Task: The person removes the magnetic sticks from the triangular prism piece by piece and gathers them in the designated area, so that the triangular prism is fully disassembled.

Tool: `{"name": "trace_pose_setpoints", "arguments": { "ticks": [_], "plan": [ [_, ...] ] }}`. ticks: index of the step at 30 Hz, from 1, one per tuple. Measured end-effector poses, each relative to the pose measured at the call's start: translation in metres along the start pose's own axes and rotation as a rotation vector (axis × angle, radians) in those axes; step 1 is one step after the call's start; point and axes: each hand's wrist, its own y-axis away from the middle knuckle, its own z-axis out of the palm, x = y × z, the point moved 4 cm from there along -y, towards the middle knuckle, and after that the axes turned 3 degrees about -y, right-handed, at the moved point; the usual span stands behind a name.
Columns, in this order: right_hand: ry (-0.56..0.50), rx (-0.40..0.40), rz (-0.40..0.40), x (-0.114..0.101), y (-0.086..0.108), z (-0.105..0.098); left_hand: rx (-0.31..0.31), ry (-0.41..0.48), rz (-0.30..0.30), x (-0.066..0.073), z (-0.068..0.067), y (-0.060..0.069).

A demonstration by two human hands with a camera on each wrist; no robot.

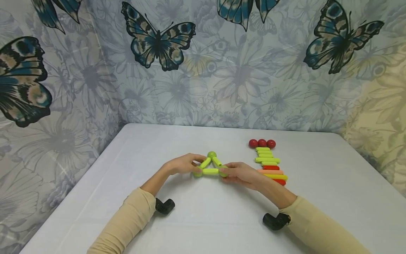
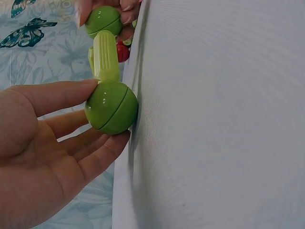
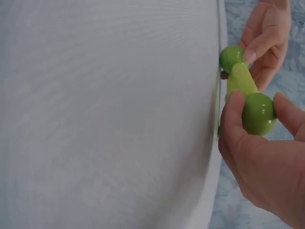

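Note:
A triangle of light-green rods (image 1: 210,171) joined by green balls (image 1: 211,155) is held by both hands in the middle of the table. My left hand (image 1: 181,164) grips its left corner ball (image 2: 112,108) between thumb and fingers. The right corner ball (image 3: 259,113) is pinched by my right hand (image 1: 242,174). The third ball forms the far corner, with a rod running down to each near corner. In the head view, fingers partly cover both near balls.
Right of the triangle, red balls (image 1: 262,143) stand in a row at the back; below them lie light-green rods (image 1: 267,160), a pink rod (image 1: 270,172), a yellow rod (image 1: 276,177) and red rods (image 1: 271,168). Black wrist-worn devices (image 1: 165,206) show by both sleeves. A butterfly-patterned wall covering (image 1: 203,98) surrounds the table.

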Motion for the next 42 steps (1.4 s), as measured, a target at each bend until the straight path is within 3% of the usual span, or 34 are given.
{"name": "trace_pose_setpoints", "arguments": {
  "ticks": [10,22,27,32,42],
  "plan": [
    [-0.117,-0.118,-0.051,-0.002,0.004,0.002,0.006,0.017,0.007,-0.001,0.000,-0.001],
    [-0.193,-0.155,-0.078,-0.002,0.005,-0.004,-0.002,0.027,0.019,-0.002,0.001,-0.002],
    [-0.217,-0.133,-0.111,-0.008,0.011,-0.011,-0.008,0.022,0.015,-0.002,0.001,-0.002],
    [-0.176,-0.088,-0.134,-0.018,0.020,-0.017,-0.015,0.021,0.015,-0.001,0.001,-0.002],
    [-0.181,-0.002,-0.110,-0.024,0.030,-0.033,0.015,0.024,0.008,-0.002,0.000,-0.002]
  ]
}}
